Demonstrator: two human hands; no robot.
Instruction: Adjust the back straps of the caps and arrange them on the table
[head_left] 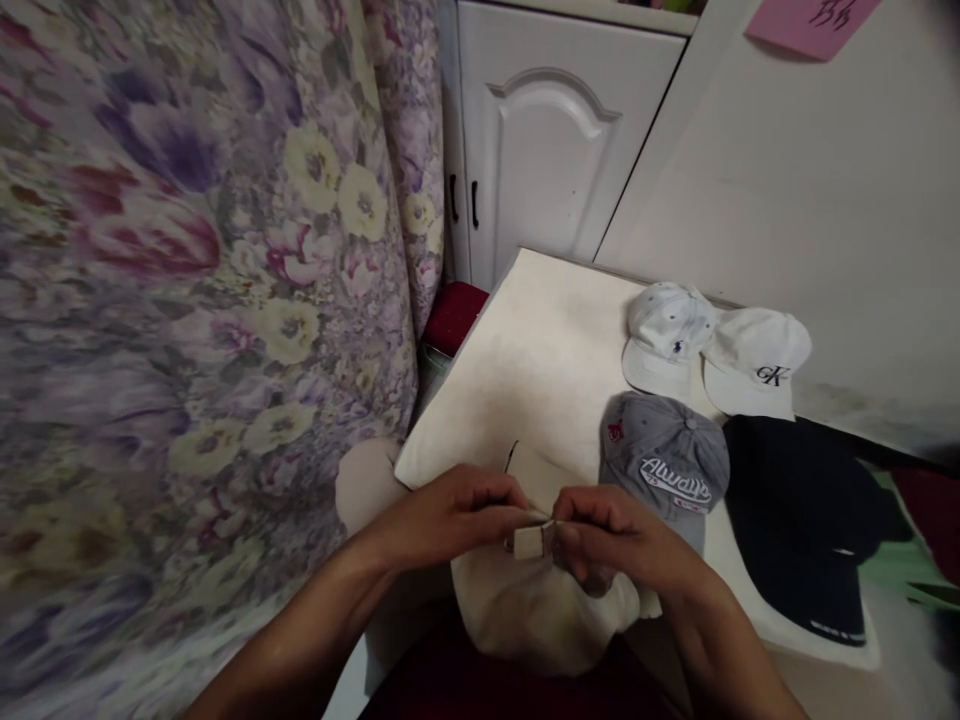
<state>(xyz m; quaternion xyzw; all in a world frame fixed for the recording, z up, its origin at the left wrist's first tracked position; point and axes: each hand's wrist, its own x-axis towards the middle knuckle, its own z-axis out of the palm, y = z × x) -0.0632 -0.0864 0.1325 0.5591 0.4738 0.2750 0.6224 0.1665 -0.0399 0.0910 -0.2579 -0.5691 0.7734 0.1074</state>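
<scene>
A beige baseball cap (532,615) lies at the near edge of the table, close to my body, with its back strap (529,542) toward me. My left hand (469,515) pinches the strap area from the left. From the right, my right hand (604,530) grips the same strap near its buckle, fingertips almost touching those of the left. The fingers hide part of the fastening. Just beyond my right hand sits a grey cap (664,455) with "Always" lettering.
Two white caps, one with a small logo (667,335) and one marked CK (761,360), stand at the table's far right. A dark navy cap (802,520) lies at the right edge. A floral curtain (225,300) hangs left; a white cabinet (547,150) stands behind the cream tabletop (547,330).
</scene>
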